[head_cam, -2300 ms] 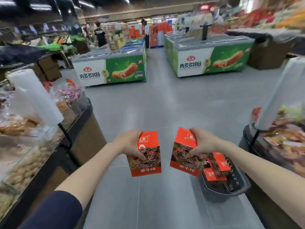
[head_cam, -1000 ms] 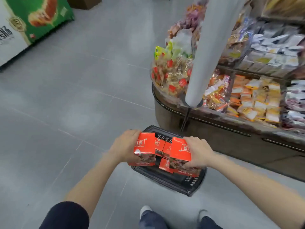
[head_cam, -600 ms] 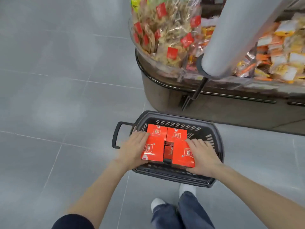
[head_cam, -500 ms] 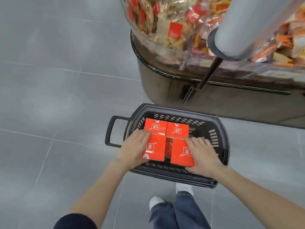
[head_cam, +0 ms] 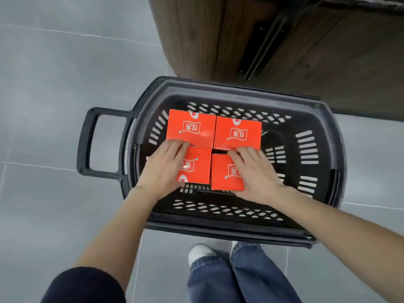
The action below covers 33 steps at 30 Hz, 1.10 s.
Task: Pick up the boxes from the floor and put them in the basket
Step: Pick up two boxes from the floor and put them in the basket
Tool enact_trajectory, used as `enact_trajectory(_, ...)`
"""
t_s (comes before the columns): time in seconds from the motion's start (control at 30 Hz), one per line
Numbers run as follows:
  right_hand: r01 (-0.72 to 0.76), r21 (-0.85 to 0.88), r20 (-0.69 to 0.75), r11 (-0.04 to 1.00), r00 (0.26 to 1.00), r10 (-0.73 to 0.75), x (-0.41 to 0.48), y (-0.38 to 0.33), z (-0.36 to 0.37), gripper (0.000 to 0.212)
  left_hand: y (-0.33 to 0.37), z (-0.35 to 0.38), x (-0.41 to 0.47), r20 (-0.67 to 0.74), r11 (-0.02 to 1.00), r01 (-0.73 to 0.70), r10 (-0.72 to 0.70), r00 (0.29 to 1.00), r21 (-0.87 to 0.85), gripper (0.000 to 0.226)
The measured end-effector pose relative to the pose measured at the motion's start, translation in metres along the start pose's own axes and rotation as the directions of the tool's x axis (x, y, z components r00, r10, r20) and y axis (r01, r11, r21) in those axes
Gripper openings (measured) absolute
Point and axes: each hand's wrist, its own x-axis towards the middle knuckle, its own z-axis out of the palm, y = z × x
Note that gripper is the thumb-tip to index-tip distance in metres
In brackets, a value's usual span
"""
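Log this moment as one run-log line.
step: placing boxes | left hand: flat on near-left box | right hand: flat on near-right box | basket: two far boxes also inside

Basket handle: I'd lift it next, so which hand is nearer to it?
Left. The left hand rests on the near-left box, toward the handle; the right hand rests on the near-right box, farther away.

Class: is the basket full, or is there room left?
Not full: four red boxes fill the left of the basket; its right side is bare.
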Motion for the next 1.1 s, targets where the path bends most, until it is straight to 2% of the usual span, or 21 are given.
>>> enact_trajectory(0.1, -0.035, -0.018, -0.064, 0.999, 0.997, 0.034, 0.006, 0.002, 0.017, 0.091, -0.002, 0.014, 0.004, -0.053, 1.000, -0.013, 0.014, 0.998, 0.021, 0.086)
enact_trajectory(0.23, -0.048, -0.026, -0.076, 0.999, 0.996, 0.046, 0.000, 0.007, 0.034, 0.101, 0.000, 0.023, 0.006, -0.077, 0.998, -0.010, 0.014, 0.997, 0.058, 0.083)
enact_trajectory(0.53, -0.092, -0.076, -0.011, 0.993, 0.996, 0.091, -0.011, 0.008, 0.008, 0.110, 0.017, -0.008, -0.004, 0.109, 0.996, 0.043, -0.051, 0.993, 0.076, 0.097)
enact_trajectory(0.67, -0.127, -0.038, 0.041, 0.991, 0.991, 0.128, -0.023, 0.001, -0.029, 0.106, 0.023, -0.049, -0.018, 0.168, 0.994, 0.097, -0.105, 0.980, 0.057, 0.095)
enact_trajectory(0.9, -0.089, 0.099, 0.152, 0.991, 0.986, 0.074, -0.060, -0.003, -0.115, 0.084, 0.030, -0.160, -0.033, 0.180, 0.985, 0.165, -0.155, 0.971, -0.044, 0.078)
enact_trajectory(0.97, -0.075, 0.155, 0.138, 0.985, 0.989, 0.054, -0.076, 0.000, -0.145, 0.082, 0.035, -0.201, -0.030, 0.141, 0.986, 0.142, -0.129, 0.982, -0.084, 0.075)
enact_trajectory(1.1, -0.138, 0.201, 0.075, 0.970, 0.989, 0.125, -0.117, 0.001, -0.209, 0.081, 0.051, -0.276, -0.031, 0.208, 0.995, 0.087, -0.077, 0.975, -0.041, 0.080)
